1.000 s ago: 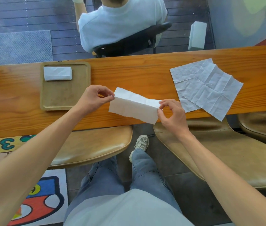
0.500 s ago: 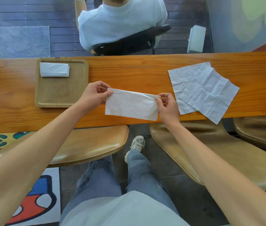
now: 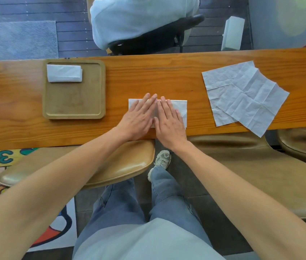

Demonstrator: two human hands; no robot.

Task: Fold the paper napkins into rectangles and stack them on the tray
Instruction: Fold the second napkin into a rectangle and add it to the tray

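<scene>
Folded napkin [image 3: 183, 107] lies flat on the desk [image 3: 148, 77], near its near edge, just right of the tray [image 3: 74, 109] and apart from it. Both hands rest on it, palms down. Left hand [image 3: 138, 119] covers the napkin's left part; right hand [image 3: 169, 122] covers the middle and right part. Index fingers lie side by side, touching or nearly so. Grip, both hands: fingers extended and flat, closed around nothing, pressing on the napkin only. The napkin's far edge and right end show past the fingers; its left far corner is also visible.

Tray sits at the left of the desk. One folded napkin rectangle [image 3: 64, 73] lies in its far left corner; the remainder of the tray floor is bare wood.

Unfolded napkins [image 3: 242, 94] lie at the right of the desk, two sheets overlapping, creased, the near corner overhanging the desk edge. They are well apart from the hands.
</scene>
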